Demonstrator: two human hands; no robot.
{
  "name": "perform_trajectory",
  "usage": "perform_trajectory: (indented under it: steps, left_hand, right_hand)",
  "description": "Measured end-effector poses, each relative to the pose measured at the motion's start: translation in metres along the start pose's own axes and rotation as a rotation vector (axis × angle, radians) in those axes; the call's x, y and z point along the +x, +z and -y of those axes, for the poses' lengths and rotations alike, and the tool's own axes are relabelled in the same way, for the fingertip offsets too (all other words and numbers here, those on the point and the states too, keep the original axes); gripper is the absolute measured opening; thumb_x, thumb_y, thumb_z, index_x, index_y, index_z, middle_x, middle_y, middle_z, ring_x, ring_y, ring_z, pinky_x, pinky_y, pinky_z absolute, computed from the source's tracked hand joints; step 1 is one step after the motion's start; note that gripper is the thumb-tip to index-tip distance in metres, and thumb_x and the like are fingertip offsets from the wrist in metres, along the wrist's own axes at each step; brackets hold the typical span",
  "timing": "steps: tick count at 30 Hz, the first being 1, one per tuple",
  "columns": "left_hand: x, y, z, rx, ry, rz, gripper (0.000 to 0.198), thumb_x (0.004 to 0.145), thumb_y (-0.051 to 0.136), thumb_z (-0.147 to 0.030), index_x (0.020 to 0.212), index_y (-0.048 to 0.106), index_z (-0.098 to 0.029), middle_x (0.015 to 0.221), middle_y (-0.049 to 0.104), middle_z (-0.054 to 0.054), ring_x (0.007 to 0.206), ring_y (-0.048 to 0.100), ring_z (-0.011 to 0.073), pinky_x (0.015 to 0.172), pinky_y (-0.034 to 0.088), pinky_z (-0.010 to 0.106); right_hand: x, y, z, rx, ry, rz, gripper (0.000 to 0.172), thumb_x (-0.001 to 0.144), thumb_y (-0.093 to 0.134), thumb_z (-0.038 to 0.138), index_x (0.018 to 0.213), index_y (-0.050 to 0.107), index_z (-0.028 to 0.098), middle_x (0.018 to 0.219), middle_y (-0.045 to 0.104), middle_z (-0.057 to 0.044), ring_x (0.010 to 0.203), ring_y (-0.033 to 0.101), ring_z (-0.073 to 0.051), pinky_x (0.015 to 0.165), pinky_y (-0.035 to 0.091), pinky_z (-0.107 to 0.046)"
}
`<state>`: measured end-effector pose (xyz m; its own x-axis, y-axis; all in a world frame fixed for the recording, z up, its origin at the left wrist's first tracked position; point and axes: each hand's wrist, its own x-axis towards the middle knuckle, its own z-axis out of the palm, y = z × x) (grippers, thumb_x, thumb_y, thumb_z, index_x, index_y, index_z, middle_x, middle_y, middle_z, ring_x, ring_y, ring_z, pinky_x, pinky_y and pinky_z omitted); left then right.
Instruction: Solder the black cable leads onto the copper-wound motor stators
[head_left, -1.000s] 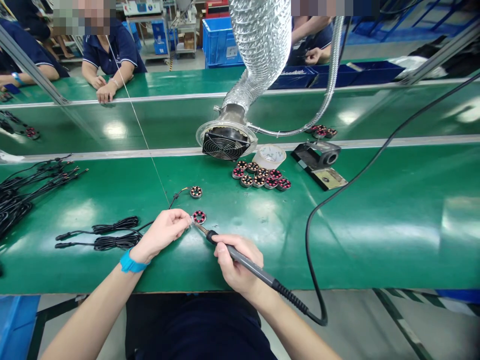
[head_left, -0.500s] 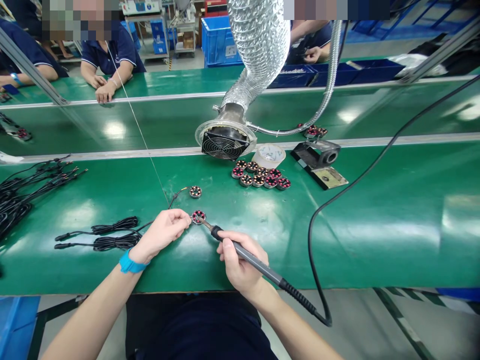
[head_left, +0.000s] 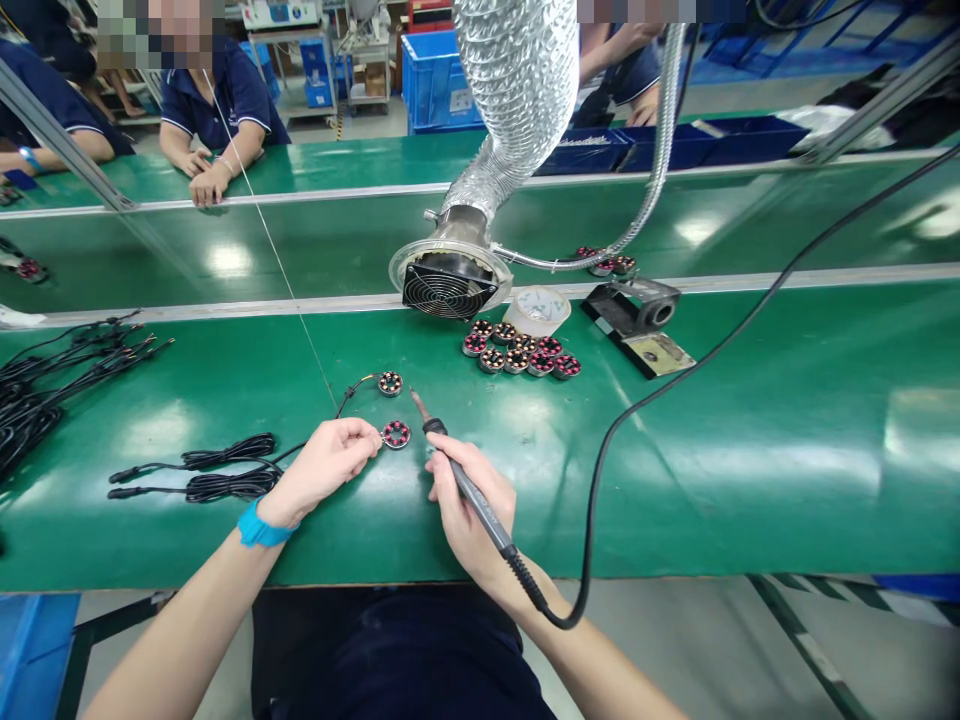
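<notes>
Soldering iron (head_left: 435,428) in the right hand (head_left: 466,515), two ring-shaped boards (head_left: 396,434) just beside.

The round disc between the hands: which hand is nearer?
Left: the left hand sits just left of the round disc; the right hand is farther, lower right of it.

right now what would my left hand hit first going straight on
Probably the round black part with red-rimmed holes, just past the fingertips of your left hand, though depth is unclear here.
</notes>
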<state>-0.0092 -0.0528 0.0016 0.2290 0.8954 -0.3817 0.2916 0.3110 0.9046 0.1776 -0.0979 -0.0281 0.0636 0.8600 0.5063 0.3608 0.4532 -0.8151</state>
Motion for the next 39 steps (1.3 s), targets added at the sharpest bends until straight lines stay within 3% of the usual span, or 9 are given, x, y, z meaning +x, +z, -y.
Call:
perform_trajectory:
  steps: [6,9,14,19,27,39]
  left_hand:
    - [0.0,0.0,-0.001,0.0,0.007,-0.003,0.03,0.082,0.06,-0.045,0.077,0.059,-0.016,0.055,0.043,-0.006,0.048,0.036,0.0074,0.045,0.026,0.02]
    - [0.0,0.0,-0.002,-0.005,0.011,-0.008,0.03,0.081,0.061,-0.045,0.076,0.058,-0.016,0.054,0.043,-0.006,0.047,0.036,0.0073,0.044,0.026,0.02]
    - [0.0,0.001,-0.002,-0.032,0.023,-0.012,0.03,0.079,0.063,-0.045,0.075,0.058,-0.016,0.056,0.045,-0.005,0.047,0.038,0.0072,0.045,0.028,0.019]
    - [0.001,0.0,-0.002,-0.04,0.032,-0.017,0.029,0.078,0.064,-0.044,0.076,0.058,-0.016,0.057,0.047,-0.005,0.048,0.039,0.0073,0.045,0.029,0.019]
    - [0.002,0.005,-0.002,-0.027,0.025,-0.085,0.032,0.076,0.066,-0.047,0.077,0.06,-0.015,0.052,0.045,-0.006,0.044,0.034,0.0065,0.042,0.024,0.019]
    - [0.001,0.008,-0.004,-0.022,0.051,-0.147,0.02,0.074,0.062,-0.034,0.071,0.062,-0.015,0.048,0.043,-0.007,0.044,0.031,0.0065,0.043,0.022,0.021]
  right_hand:
    - [0.002,0.002,-0.003,0.003,-0.016,0.015,0.026,0.097,0.051,0.013,0.118,0.063,0.022,0.09,0.068,-0.004,0.074,0.068,-0.016,0.07,0.057,-0.03]
    - [0.007,0.003,-0.004,-0.032,-0.027,0.05,0.032,0.095,0.052,0.012,0.123,0.061,0.024,0.096,0.066,-0.006,0.085,0.067,-0.019,0.081,0.057,-0.034]
    - [0.021,0.008,-0.009,-0.071,-0.043,0.286,0.062,0.085,0.059,0.007,0.142,0.044,0.027,0.124,0.055,-0.011,0.112,0.06,-0.024,0.098,0.052,-0.041]
    - [0.033,0.016,-0.014,-0.043,-0.084,0.439,0.066,0.084,0.055,0.004,0.144,0.04,0.026,0.129,0.05,-0.011,0.112,0.06,-0.023,0.098,0.052,-0.038]
    - [0.028,0.025,-0.026,-0.027,-0.12,0.398,0.059,0.089,0.047,0.003,0.143,0.041,0.025,0.127,0.051,-0.011,0.103,0.063,-0.018,0.095,0.053,-0.034]
    - [0.031,0.02,-0.025,-0.019,-0.101,0.402,0.054,0.088,0.051,0.005,0.139,0.043,0.023,0.123,0.051,-0.011,0.099,0.063,-0.019,0.092,0.054,-0.035]
